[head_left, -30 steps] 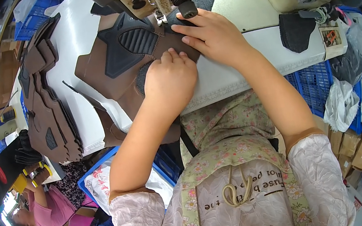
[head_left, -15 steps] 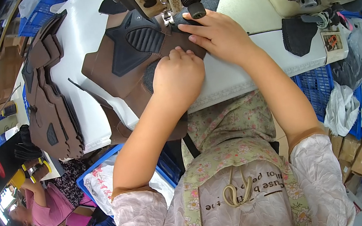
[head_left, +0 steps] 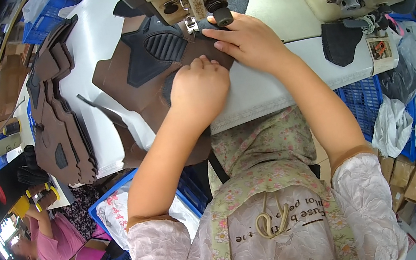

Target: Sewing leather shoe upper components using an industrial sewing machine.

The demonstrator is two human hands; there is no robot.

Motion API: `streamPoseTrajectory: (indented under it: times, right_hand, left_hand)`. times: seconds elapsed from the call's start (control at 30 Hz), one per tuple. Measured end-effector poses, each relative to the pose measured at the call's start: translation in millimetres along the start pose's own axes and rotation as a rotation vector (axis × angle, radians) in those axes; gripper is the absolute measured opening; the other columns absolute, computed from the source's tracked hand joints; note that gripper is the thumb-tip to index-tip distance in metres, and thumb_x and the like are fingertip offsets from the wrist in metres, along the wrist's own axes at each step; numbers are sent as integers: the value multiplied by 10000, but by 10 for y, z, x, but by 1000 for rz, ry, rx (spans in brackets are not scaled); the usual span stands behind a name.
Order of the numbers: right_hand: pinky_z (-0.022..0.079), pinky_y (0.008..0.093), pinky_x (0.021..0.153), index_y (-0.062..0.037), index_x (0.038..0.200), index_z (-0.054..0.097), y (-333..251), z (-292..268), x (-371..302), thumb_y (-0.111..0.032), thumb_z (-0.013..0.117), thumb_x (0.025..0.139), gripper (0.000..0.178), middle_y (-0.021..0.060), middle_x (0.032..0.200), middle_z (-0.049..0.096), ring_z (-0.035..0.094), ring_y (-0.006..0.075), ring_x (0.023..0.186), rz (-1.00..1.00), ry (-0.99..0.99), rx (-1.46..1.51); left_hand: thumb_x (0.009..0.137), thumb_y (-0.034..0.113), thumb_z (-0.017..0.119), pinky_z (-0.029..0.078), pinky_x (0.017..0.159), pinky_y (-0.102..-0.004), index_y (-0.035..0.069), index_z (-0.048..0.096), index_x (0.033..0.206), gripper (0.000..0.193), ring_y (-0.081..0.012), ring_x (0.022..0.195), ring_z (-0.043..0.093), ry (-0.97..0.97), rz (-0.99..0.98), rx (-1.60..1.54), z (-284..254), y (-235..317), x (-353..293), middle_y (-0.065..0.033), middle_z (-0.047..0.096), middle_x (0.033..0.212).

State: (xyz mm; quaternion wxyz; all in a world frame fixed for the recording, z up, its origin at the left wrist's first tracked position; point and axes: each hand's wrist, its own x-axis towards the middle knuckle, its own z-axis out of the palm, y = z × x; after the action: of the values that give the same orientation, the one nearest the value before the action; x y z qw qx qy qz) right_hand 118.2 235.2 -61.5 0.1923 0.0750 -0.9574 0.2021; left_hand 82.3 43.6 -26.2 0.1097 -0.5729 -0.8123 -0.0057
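Our L hand [head_left: 199, 91] is nearest, fingers curled & pressed together on the brown piece [head_left: 115, 82], which lies on the white table [head_left: 267, 94]. Our R hand [head_left: 251, 43], fingers slightly spread, flattens work beside the presser foot [head_left: 191, 25]. Black ribbed panel [head_left: 142, 67] looks attached already; seam at foot prob. unfinished, amt left unclear.
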Motion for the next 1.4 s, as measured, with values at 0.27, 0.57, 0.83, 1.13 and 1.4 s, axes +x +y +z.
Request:
streamPoseTrajectory:
  times: [0.27, 0.57, 0.83, 1.13, 1.4]
  right_hand:
    - [436, 392, 1007, -213, 1169, 692, 25, 27, -10, -335, 586, 929, 289, 24, 1290, 598, 517, 255, 1233, -12, 25, -6]
    - [437, 402, 1004, -194, 1117, 710, 39, -9, 53, -325, 607, 913, 263, 38, 1270, 612, 524, 269, 1229, 13, 3, -11]
    - [443, 423, 980, -144, 967, 731, 87, -16, 131, -284, 640, 882, 188, 43, 1249, 620, 521, 295, 1231, 48, 12, -12]
    - [451, 419, 962, -175, 1007, 712, 213, -15, 195, -263, 640, 885, 167, 1, 1237, 628, 529, 251, 1226, 2, -19, 58]
    - [465, 405, 941, -168, 1003, 709, 238, 10, 223, -285, 644, 881, 181, -5, 1236, 631, 541, 238, 1207, -33, 14, 20]
  left_hand:
    - [735, 122, 609, 561, 718, -338, -28, 656, 998, 307, -272, 958, 690, 20, 55, 55, 12, 0, -25, -206, 698, 1025]
    - [727, 126, 613, 559, 707, -336, -30, 658, 988, 307, -272, 929, 691, -11, 37, 49, 25, 4, 41, -212, 698, 1016]
    - [726, 125, 614, 560, 664, -328, -31, 660, 956, 281, -265, 872, 693, 32, 31, 56, 61, -1, 111, -218, 702, 978]
    - [727, 123, 608, 560, 665, -334, -34, 668, 945, 275, -271, 881, 698, 5, 37, 32, 33, -29, 119, -218, 705, 956]
    - [675, 107, 647, 552, 625, -310, -20, 681, 781, 170, -260, 820, 688, 138, 85, 114, 111, -3, 128, -187, 705, 843]
